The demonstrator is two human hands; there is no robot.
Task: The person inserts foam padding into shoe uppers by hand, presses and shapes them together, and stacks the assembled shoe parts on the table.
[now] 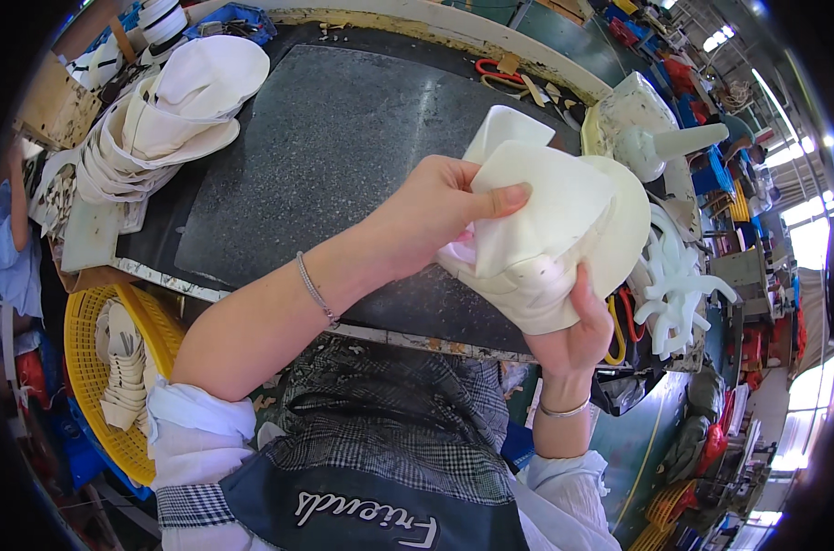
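Closest to the camera spread a dark apron (371,477), its lower bib edge cut off by the frame, and beyond it both hands were on one cream-white shaped piece (546,202), held above the right part of the black work mat (298,138). Apart from each other, they gripped it from two sides: the left hand (440,202) pinched the raised flap, thumb on top, while the right hand (578,335) cupped the rounded lower end, probably so that one could bend the material as the other bore its weight. Similar pieces stood nested in a stack (169,129) at the mat's far left, perhaps to save room, and more lay in a yellow basket (86,367) below, seemingly within easy reach. Red-handled scissors (490,73) lay by the back rim, out of the working space. Most of the left fingers were hidden behind the flap, the right ones beneath the piece; whether the pink patch at its opening was a fingertip or lining could not be told. White branching strips (674,285) at right were hard to identify, and a co-worker's blue sleeve (8,220) was cropped by the dark lens rim.
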